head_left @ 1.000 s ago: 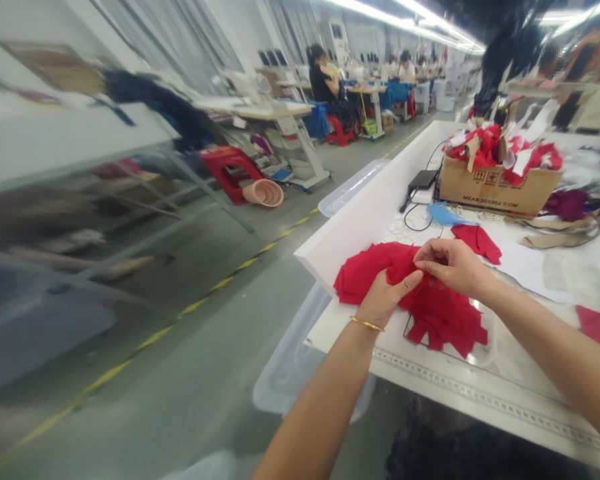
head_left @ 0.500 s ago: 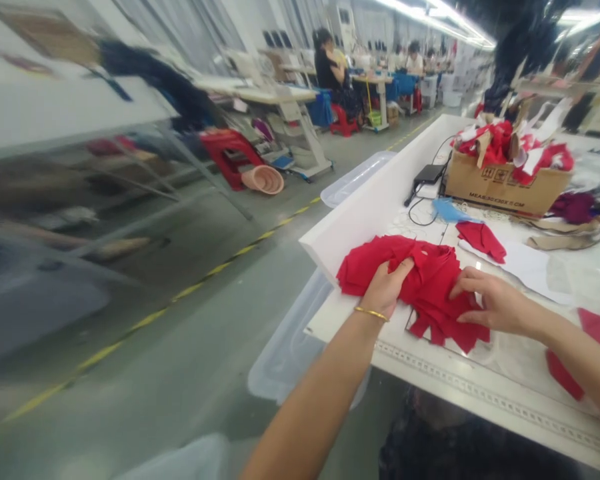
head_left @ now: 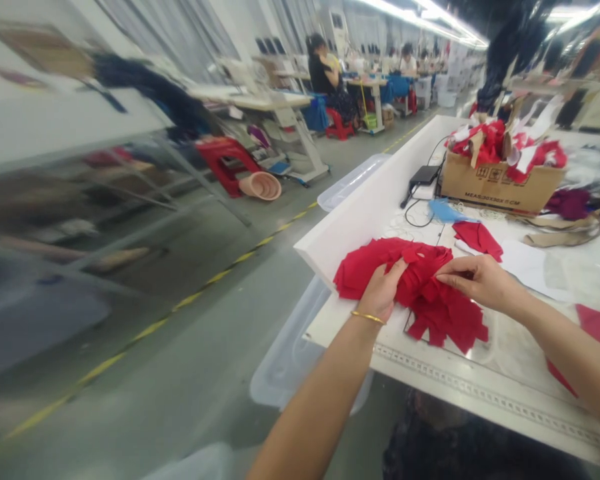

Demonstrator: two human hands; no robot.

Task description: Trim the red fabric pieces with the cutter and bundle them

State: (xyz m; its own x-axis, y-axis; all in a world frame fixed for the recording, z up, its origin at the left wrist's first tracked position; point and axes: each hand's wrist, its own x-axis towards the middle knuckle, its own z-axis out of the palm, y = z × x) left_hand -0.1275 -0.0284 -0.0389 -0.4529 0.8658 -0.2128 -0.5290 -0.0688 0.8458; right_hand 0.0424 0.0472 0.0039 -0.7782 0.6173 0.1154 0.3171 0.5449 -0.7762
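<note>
A heap of red fabric pieces lies at the near left corner of the white table. My left hand, with a gold bangle at the wrist, is closed on red fabric in the middle of the heap, thumb on top. Over the heap's right side, my right hand pinches with thumb and forefinger at the edge of a red fabric piece. Cut ends of the pieces fan out below it toward the table's front edge. The fingertips of my left hand are partly hidden by cloth.
Behind the heap stands a cardboard box full of red and white scraps. A black adapter with a cable sits by the white side board. A ruler strip runs along the front edge. Plastic bins stand on the floor at left.
My right hand has moved left and slightly up across the heap, and its spread fingers have closed into a pinch. My left hand keeps its hold on the fabric.
</note>
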